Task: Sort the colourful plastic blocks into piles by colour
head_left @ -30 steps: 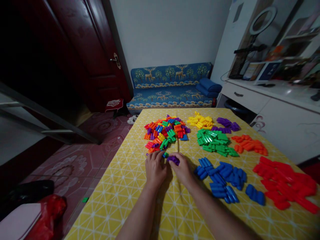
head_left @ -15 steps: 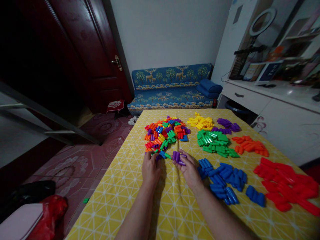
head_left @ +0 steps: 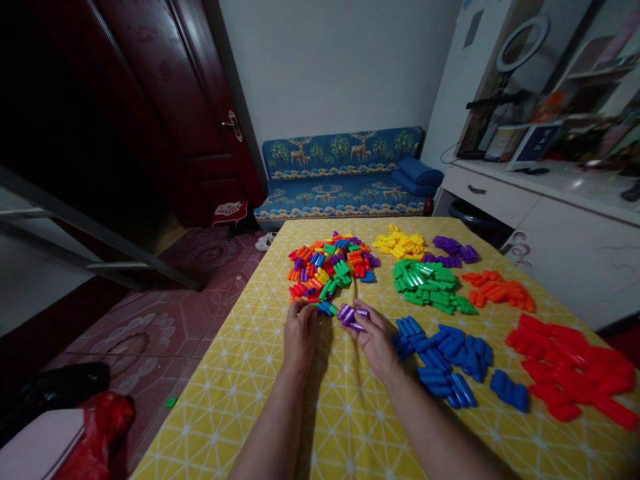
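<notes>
Purple plastic tube-shaped building pieces (head_left: 353, 316) are gripped in my right hand (head_left: 376, 343), thumb on top, just above the cloth. My left hand (head_left: 301, 333) is closed at the near edge of a mixed-colour pile of similar pieces (head_left: 327, 263); its fingers point down, and what they pinch is hidden. Between my two hands lie a blue piece (head_left: 327, 308) and a bit of green. Blue pieces (head_left: 440, 353) are spread to the right of my right hand.
Sorted heaps lie on the yellow patterned tablecloth (head_left: 260, 400): green (head_left: 425, 283), yellow (head_left: 400, 243), purple (head_left: 453, 249), orange (head_left: 500, 291) and red (head_left: 570, 363). A blue sofa (head_left: 345, 180) stands beyond the table, a white cabinet (head_left: 565, 267) at the right. One green piece (head_left: 171, 402) is on the floor.
My right hand has turned the purple pieces and shifted slightly left with them. A purple piece earlier visible by my left fingertips no longer shows. The sorted heaps are unchanged.
</notes>
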`<action>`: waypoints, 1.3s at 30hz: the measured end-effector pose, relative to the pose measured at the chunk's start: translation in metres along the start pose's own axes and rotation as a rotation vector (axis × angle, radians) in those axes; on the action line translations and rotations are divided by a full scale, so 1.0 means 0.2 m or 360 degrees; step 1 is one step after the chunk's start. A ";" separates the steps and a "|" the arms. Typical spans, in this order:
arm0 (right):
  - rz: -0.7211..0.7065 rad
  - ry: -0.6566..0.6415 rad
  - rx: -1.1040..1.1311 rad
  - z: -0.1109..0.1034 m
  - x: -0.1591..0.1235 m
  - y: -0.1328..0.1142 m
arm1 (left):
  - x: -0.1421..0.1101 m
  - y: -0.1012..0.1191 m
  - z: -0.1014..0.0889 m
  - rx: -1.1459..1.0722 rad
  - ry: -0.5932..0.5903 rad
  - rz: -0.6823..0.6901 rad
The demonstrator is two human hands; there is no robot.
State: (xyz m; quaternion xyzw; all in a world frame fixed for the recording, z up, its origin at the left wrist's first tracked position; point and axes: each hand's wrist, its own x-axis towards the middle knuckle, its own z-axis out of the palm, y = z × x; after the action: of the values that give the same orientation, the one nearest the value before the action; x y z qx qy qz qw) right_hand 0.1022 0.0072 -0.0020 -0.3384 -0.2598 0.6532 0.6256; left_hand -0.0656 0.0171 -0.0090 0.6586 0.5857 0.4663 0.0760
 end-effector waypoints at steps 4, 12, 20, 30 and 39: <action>0.0006 -0.0001 0.0050 0.01 -0.01 0.00 | -0.01 0.01 -0.01 0.0178 -0.0226 0.0029; -0.0064 0.0013 -0.0028 0.00 0.00 0.01 | -0.01 0.08 0.01 -0.0707 -0.0116 -0.0357; -0.0740 -0.0579 -0.1339 0.06 -0.10 0.00 | -0.04 0.22 0.01 -0.2404 -0.0631 -0.1414; -0.1182 -0.0492 -0.1755 0.08 -0.15 -0.02 | -0.04 0.22 -0.03 -0.2706 -0.0542 -0.1333; -0.1264 -0.0232 -0.1856 0.07 -0.09 0.00 | -0.04 0.19 -0.02 -0.2731 -0.0489 -0.1255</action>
State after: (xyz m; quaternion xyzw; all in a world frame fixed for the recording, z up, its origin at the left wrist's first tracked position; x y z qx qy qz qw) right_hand 0.0917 -0.0105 0.0091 -0.4533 -0.7121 0.1511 0.5144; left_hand -0.0405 -0.0037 0.0142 0.1877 0.2076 0.5860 0.7605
